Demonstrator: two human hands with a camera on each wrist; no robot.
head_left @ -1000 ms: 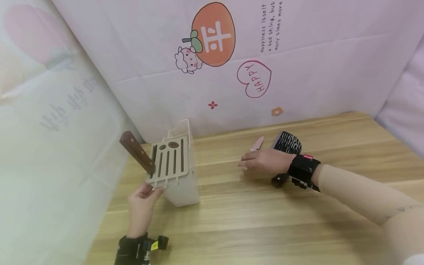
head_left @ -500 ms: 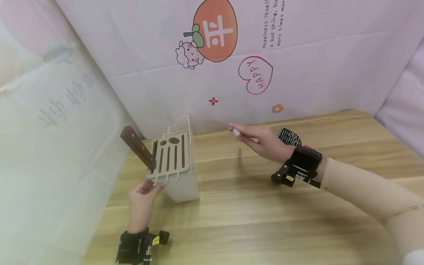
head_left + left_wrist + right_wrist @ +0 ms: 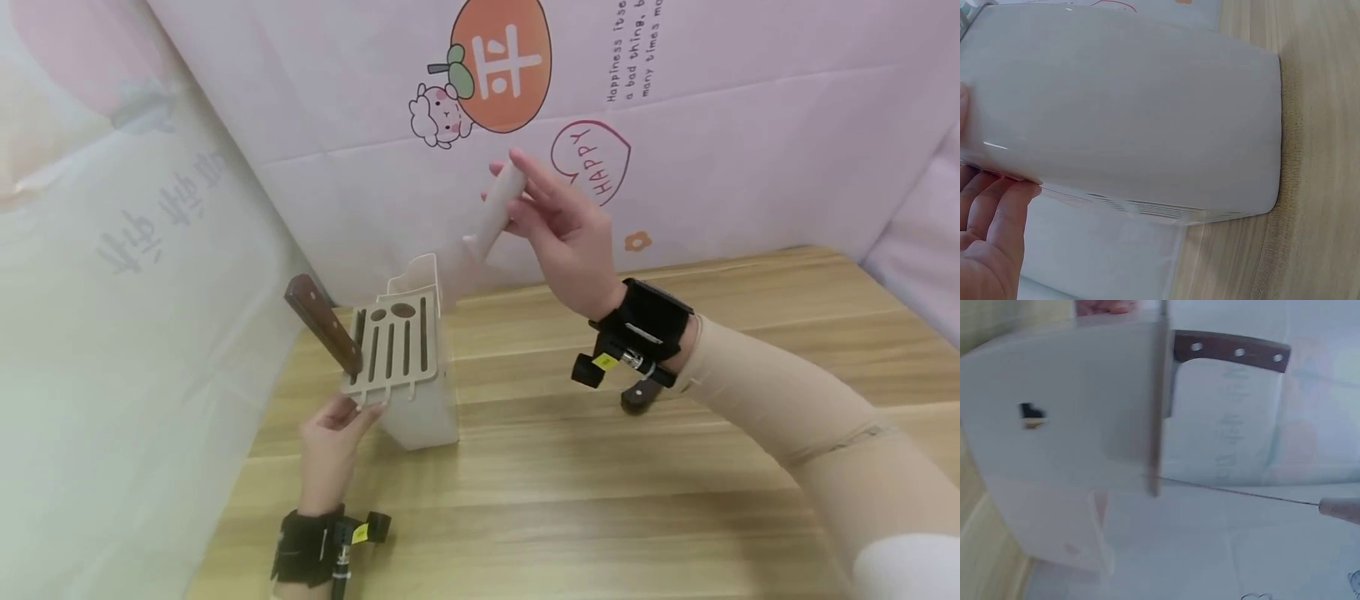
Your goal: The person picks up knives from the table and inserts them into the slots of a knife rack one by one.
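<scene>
A whitish knife block (image 3: 420,417) with a beige slotted top (image 3: 382,350) stands on the table at left. My left hand (image 3: 330,446) holds its near upper edge; in the left wrist view the fingers (image 3: 1004,215) curl along its side. One knife with a brown riveted handle (image 3: 324,325) stands tilted in the leftmost slot. Raised right of the block, my right hand (image 3: 570,237) grips a small knife by its pale handle (image 3: 501,208). Its pinkish blade points down toward the block. In the right wrist view the thin blade (image 3: 1241,492) appears edge-on, its tip overlapping the slotted top's edge.
A dark riveted handle (image 3: 641,396) lies on the wooden table (image 3: 570,500), partly hidden under my right wrist. A clear side compartment (image 3: 412,275) is at the block's back. Printed cloth walls (image 3: 337,100) close off the back and left.
My right hand has lifted the small knife from the table and brought it up and left toward the block. My left hand keeps its hold on the block.
</scene>
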